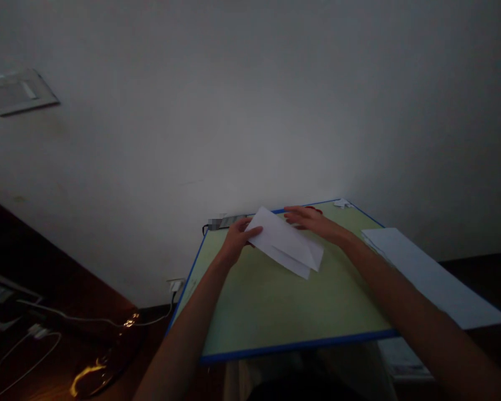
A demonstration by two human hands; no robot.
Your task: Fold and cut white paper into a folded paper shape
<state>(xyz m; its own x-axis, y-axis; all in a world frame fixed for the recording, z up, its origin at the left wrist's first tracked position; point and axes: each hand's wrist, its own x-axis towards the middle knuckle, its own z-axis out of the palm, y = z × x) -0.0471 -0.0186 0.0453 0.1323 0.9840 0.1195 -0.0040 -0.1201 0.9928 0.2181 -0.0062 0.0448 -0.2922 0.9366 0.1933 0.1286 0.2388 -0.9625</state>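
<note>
Left hand (236, 240) pinching the folded paper's (284, 243) corner on the green board (275, 312), right hand (313, 221) flat on its far edge; I'd line edges up before creasing.

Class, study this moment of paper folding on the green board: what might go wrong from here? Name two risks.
1. The folded white paper is pinned only near its far end by the left hand and right hand; its near corner lies free, so the layers may slip and crease crooked.
2. The spare sheets overhang the green board at its right edge, close to the right forearm, which might knock them off.
</note>
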